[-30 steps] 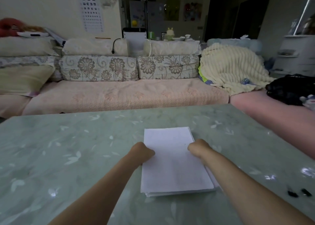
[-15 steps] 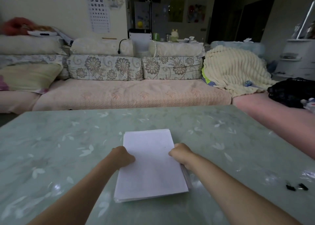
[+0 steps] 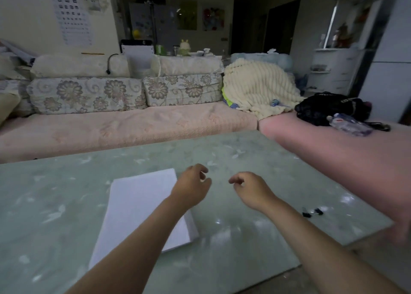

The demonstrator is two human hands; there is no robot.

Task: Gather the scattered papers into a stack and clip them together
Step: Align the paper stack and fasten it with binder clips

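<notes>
A squared stack of white papers [image 3: 135, 207] lies flat on the pale green glass table [image 3: 255, 233], left of centre. My left forearm crosses over its right part. My left hand [image 3: 193, 183] hovers past the stack's far right corner, fingers loosely curled, holding nothing. My right hand [image 3: 250, 188] hangs above bare table to the right of the stack, fingers also loosely curled and empty. Two small black binder clips [image 3: 311, 212] lie on the table further right, apart from both hands.
A pink sofa seat [image 3: 124, 124] runs behind the table and another pink cushion [image 3: 347, 155] lines its right side. On it rest a black bag [image 3: 329, 106] and a plastic bottle [image 3: 350, 123]. The table's near right corner ends above the floor.
Both hands have let go of the stack's sides and shifted right. The view has turned right, so the stack now sits left of centre and the clips are closer to the middle.
</notes>
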